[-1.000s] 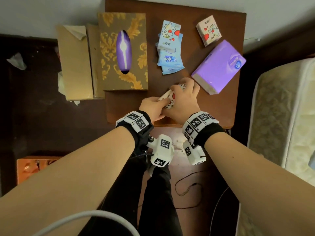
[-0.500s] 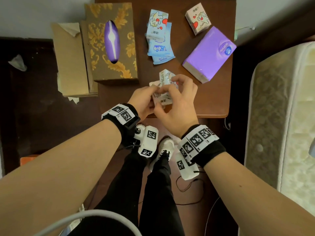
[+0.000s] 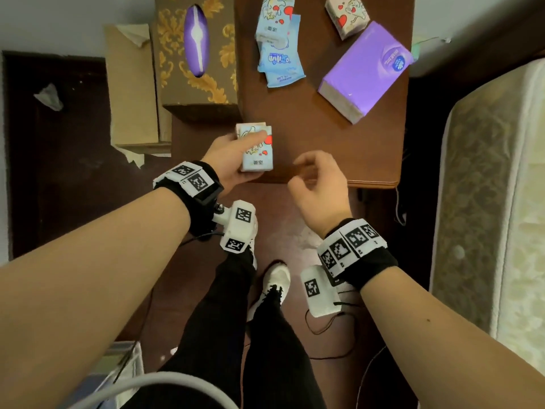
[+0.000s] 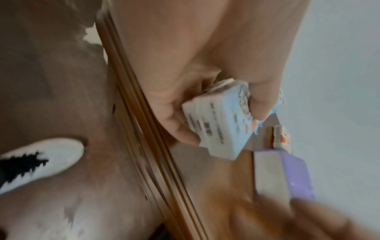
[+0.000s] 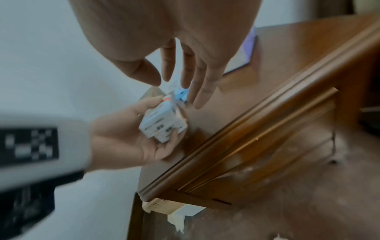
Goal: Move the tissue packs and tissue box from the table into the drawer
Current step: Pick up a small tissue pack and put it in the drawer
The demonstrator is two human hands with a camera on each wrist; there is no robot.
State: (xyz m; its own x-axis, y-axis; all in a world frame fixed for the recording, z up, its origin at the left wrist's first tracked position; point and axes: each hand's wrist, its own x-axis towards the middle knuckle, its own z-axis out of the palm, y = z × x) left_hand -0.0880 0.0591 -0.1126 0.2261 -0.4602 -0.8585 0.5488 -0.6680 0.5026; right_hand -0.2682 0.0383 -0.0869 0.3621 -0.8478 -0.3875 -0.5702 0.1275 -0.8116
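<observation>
My left hand [image 3: 236, 154] grips a small stack of cartoon-printed tissue packs [image 3: 256, 149] over the table's near edge, thumb on top [image 4: 260, 104] and fingers underneath [image 5: 164, 146]. To its right my right hand [image 3: 317, 180] hovers with fingers loosely spread and holds nothing [image 5: 185, 78]. On the brown table [image 3: 324, 137] lie blue tissue packs [image 3: 278, 51], a small cartoon pack [image 3: 348, 14] and a purple soft tissue pack [image 3: 364, 70]. A gold-patterned brown tissue box [image 3: 197, 54] stands at the table's left. The drawer front [image 5: 267, 146] below the tabletop is closed.
A cardboard box [image 3: 132, 93] stands left of the tissue box. A mattress [image 3: 495, 202] lies to the right. My legs and white shoes [image 3: 274, 284] are below the table's front, with cables on the floor [image 3: 330, 329].
Both hands were together on the cartoon packs; now the left hand alone holds them and the right hand has let go and drawn away to the right.
</observation>
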